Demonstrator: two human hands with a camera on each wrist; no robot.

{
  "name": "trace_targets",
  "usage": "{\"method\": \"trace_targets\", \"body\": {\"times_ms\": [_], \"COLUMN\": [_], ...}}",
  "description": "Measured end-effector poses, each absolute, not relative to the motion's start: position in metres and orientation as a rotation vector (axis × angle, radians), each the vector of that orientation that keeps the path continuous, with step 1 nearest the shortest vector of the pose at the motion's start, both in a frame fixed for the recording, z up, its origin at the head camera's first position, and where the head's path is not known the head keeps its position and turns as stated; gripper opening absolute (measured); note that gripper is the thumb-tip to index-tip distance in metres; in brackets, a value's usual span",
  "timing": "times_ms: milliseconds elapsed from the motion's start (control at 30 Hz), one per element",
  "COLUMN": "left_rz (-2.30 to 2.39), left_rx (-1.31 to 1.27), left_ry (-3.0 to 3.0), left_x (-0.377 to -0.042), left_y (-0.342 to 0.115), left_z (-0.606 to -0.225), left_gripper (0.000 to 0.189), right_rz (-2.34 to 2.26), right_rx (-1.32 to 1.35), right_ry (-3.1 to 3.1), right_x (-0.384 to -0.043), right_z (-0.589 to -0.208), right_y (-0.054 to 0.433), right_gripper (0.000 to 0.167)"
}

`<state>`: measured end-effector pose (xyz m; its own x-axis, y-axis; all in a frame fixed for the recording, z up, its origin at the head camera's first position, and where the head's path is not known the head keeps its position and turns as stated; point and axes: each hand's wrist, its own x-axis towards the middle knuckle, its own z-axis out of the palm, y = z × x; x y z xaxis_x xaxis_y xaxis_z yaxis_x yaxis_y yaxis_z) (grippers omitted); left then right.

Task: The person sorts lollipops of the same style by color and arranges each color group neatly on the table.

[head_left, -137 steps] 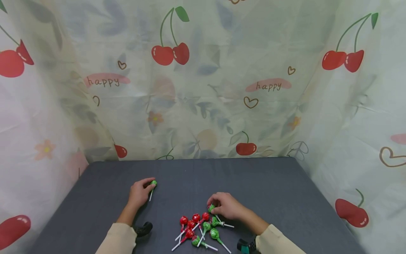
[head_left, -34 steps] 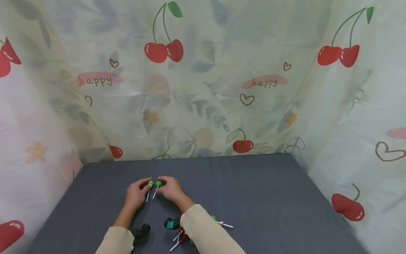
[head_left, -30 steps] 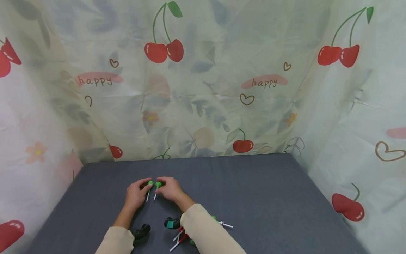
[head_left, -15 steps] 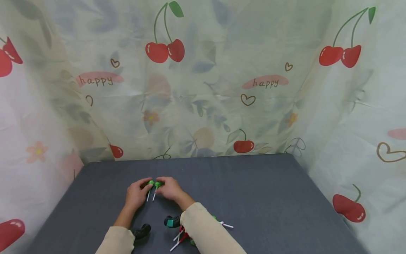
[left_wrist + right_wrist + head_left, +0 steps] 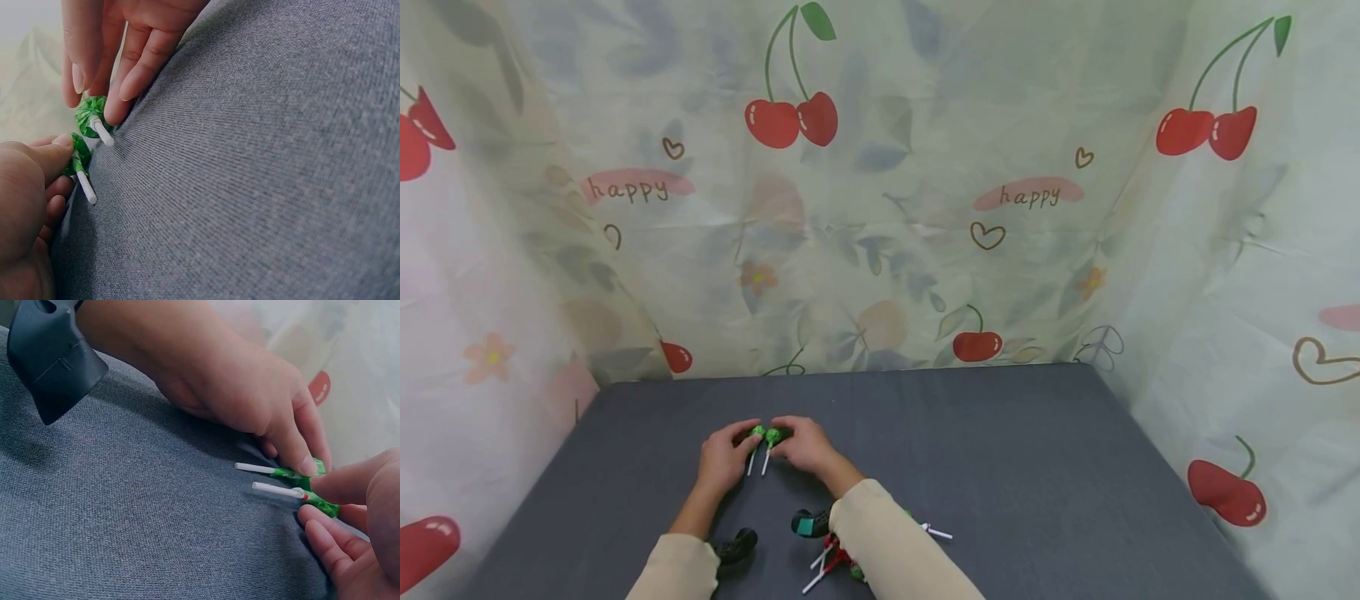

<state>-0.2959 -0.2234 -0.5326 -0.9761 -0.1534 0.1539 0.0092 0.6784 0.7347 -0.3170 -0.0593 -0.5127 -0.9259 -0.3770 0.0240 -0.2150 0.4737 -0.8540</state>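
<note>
Thumb and fingers of my left hand (image 5: 722, 458) pinch the wrapped head of a green lollipop (image 5: 80, 155) lying on the dark grey cloth, its white stick toward me. Close on its right is a second green lollipop (image 5: 772, 436), stick nearly parallel. My right hand (image 5: 808, 446) holds this one by the head, thumb on one side and fingertips on the other, as the right wrist view shows. In that view the two wrapped heads sit nearly side by side, with the left hand's thumb on the far one.
Under my right sleeve (image 5: 895, 542) lies a pile of lollipops, mostly hidden; a red lollipop (image 5: 837, 556), a bit of green and several white sticks show. Black wrist cameras sit by both cuffs. A cherry-print curtain (image 5: 880, 208) stands behind the grey table (image 5: 1000, 467).
My right hand has come from the pile to beside my left hand, bringing a green lollipop. Over the last second that lollipop shifted slightly closer to the other. The left hand stays about put.
</note>
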Motion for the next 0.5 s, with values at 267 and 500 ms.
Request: {"method": "trace_targets", "body": {"times_ms": [267, 500], "left_rz": [-1.167, -1.163], "left_rx": [0.106, 0.088], "left_ry": [-2.689, -2.677], "left_x": [-0.2949, -0.2942], "left_y": [-0.2239, -0.2239], "left_z": [-0.5327, -0.5323], "left_gripper": [0.032, 0.032], "right_rz": [-1.457, -1.497], "right_rx": [-0.513, -0.519], "right_ry": [2.558, 2.537], "right_x": [-0.3164, -0.3145], "right_z": [-0.5141, -0.5132], "right_y": [-0.0580, -0.0556], "right_gripper": [0.042, 0.041]}}
